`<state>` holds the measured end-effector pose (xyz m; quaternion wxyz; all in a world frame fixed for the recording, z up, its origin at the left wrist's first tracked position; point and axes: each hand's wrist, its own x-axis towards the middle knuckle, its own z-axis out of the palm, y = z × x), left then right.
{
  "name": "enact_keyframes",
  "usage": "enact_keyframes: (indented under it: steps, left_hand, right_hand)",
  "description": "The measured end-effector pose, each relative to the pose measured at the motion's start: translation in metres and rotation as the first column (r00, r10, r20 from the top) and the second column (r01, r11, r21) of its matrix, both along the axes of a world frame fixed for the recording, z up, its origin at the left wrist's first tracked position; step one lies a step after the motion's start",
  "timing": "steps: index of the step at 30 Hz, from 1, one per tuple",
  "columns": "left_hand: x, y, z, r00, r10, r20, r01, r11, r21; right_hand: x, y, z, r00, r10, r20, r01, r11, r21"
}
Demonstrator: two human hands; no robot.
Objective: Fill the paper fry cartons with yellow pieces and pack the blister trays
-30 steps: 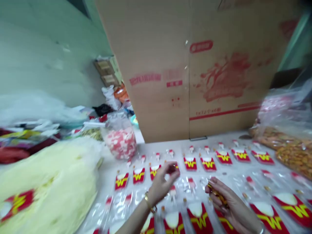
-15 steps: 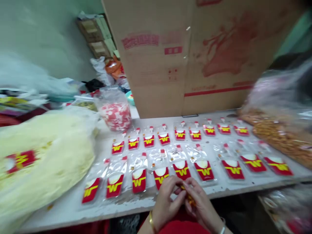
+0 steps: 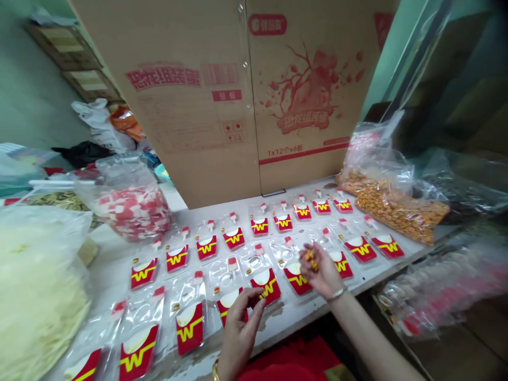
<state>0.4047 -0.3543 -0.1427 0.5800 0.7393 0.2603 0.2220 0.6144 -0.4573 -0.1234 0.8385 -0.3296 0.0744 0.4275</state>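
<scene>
My left hand [image 3: 241,325] pinches a tiny toy burger [image 3: 261,296] between thumb and fingertips, above the front row of clear plastic trays. Cupped in my right hand [image 3: 328,276] are several more orange-brown toy burgers [image 3: 311,260], held over the front row farther right. Each tray shows a red fries carton with a yellow W, such as this carton [image 3: 189,329], and a small red-and-white piece [image 3: 232,264] above it. Some trays have a toy burger [image 3: 217,289] at the upper left. My right hand partly covers one tray.
A bag of orange-brown pieces [image 3: 397,211] lies at the right, a bag of red-and-white pieces [image 3: 135,211] at the back left. A large pale-yellow bag [image 3: 35,296] fills the left. A tall cardboard box [image 3: 206,174] stands behind the trays on the white table [image 3: 107,254].
My hands, together before, are now apart; the right has moved up and right with the toy burgers, while the left holds one. The view has shifted to the right.
</scene>
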Motion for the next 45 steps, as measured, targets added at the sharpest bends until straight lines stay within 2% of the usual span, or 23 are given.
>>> enact_keyframes:
  steps: [2, 5, 8, 12, 15, 17, 20, 23, 26, 29, 31, 34, 37, 41, 45]
  left_hand:
    - [0.002, 0.0, -0.002, 1.0, -0.008, 0.009, 0.008, 0.996, -0.088]
    - [0.007, 0.002, -0.001, 0.998, 0.025, 0.05, -0.014, 0.976, -0.219]
    - [0.012, 0.006, 0.003, 0.994, 0.097, 0.053, -0.08, 0.963, -0.258]
    - [0.006, 0.003, 0.01, 0.98, 0.193, 0.05, -0.173, 0.948, -0.268]
    - [-0.007, 0.001, 0.008, 0.984, 0.155, 0.09, -0.115, 0.931, -0.347]
    - [-0.02, 0.005, 0.005, 0.976, 0.183, 0.115, -0.123, 0.909, -0.398]
    - [-0.047, 0.01, 0.004, 0.95, 0.289, 0.119, -0.21, 0.871, -0.444]
    - [-0.077, 0.017, 0.003, 0.93, 0.362, 0.069, -0.297, 0.846, -0.443]
    - [-0.108, 0.035, 0.0, 0.902, 0.432, 0.01, -0.407, 0.855, -0.321]
    - [-0.14, 0.066, -0.002, 0.85, 0.527, -0.01, -0.525, 0.846, -0.089]
    - [-0.162, 0.089, -0.002, 0.812, 0.583, -0.028, -0.58, 0.811, 0.084]
    - [-0.192, 0.12, 0.0, 0.752, 0.656, -0.061, -0.608, 0.726, 0.322]
    - [-0.21, 0.144, -0.002, 0.731, 0.673, -0.113, -0.546, 0.676, 0.495]
    - [-0.218, 0.167, -0.01, 0.764, 0.599, -0.239, -0.341, 0.69, 0.639]
    - [-0.216, 0.181, -0.018, 0.764, 0.523, -0.378, -0.114, 0.686, 0.719]
  right_hand:
    - [0.037, 0.001, 0.009, 0.99, -0.117, 0.082, 0.116, 0.993, 0.019]
    - [0.054, 0.003, 0.016, 0.978, -0.124, 0.169, 0.115, 0.991, 0.065]
    - [0.025, 0.011, 0.007, 0.985, 0.026, 0.17, -0.035, 0.998, 0.05]
    - [-0.046, 0.018, -0.015, 0.959, 0.273, 0.073, -0.273, 0.962, -0.013]
    - [-0.086, 0.016, -0.022, 0.912, 0.409, 0.042, -0.407, 0.912, -0.054]
    - [-0.101, 0.015, -0.024, 0.874, 0.487, -0.007, -0.485, 0.869, -0.094]
    - [-0.115, 0.016, -0.026, 0.814, 0.58, -0.033, -0.577, 0.8, -0.165]
    - [-0.126, 0.02, -0.029, 0.75, 0.661, 0.014, -0.642, 0.734, -0.222]
    - [-0.136, 0.027, -0.033, 0.7, 0.714, 0.04, -0.689, 0.689, -0.225]
    - [-0.143, 0.034, -0.036, 0.669, 0.743, 0.03, -0.719, 0.657, -0.23]
    - [-0.146, 0.037, -0.037, 0.656, 0.755, 0.015, -0.732, 0.64, -0.234]
    - [-0.149, 0.039, -0.043, 0.635, 0.772, -0.021, -0.752, 0.612, -0.244]
    - [-0.152, 0.042, -0.048, 0.632, 0.772, -0.072, -0.757, 0.593, -0.274]
    - [-0.16, 0.053, -0.044, 0.576, 0.817, -0.025, -0.789, 0.548, -0.278]
    - [-0.17, 0.067, -0.035, 0.535, 0.845, 0.014, -0.81, 0.518, -0.274]
